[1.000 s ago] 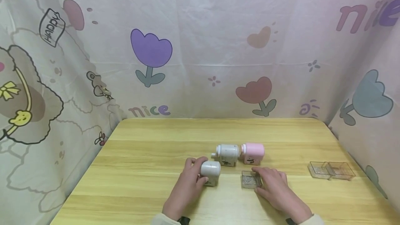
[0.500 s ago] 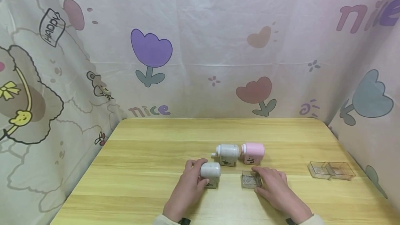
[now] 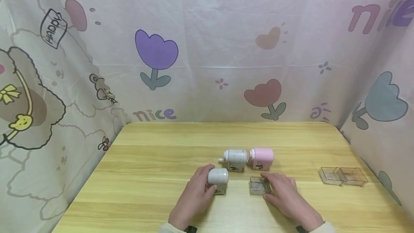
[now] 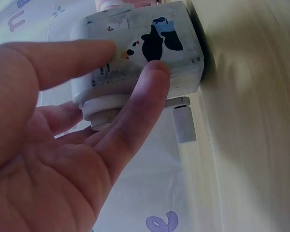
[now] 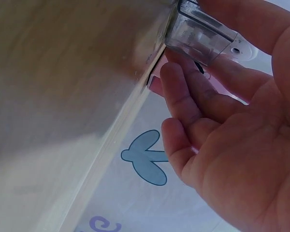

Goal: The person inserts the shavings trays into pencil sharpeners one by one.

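The pale grey sharpener (image 3: 218,180) sat front and centre on the tabletop (image 3: 145,182), its axis lying roughly nine to three o'clock. It had a rounded, glossy top over a boxy body, with dark smudges along the worn edges. On the near face was a print (image 4: 159,41) of black penguin-like figures with touches of blue and orange. A round collar (image 4: 104,104) and a white crank handle (image 4: 184,124) stuck out at its nine o'clock end. Whether its base fully touched the wood could not be told.

The left hand (image 3: 198,191) held it from nine o'clock, fingers (image 4: 154,79) curled about the body. At three o'clock from it, a little apart, lay a clear tray (image 3: 258,187) with grey specks across its floor; the right hand (image 3: 284,192) pinched that tray by its three o'clock end, fingers set narrowly on it.

At one to two o'clock from the held piece stood a second grey sharpener (image 3: 237,157), crank toward nine. Just beside it, at two o'clock, was a pink sharpener (image 3: 263,155). Well off at three o'clock lay a smoky tray (image 3: 331,178) and an amber tray (image 3: 355,178), side by side. Printed cloth (image 3: 207,46) rose behind at twelve.
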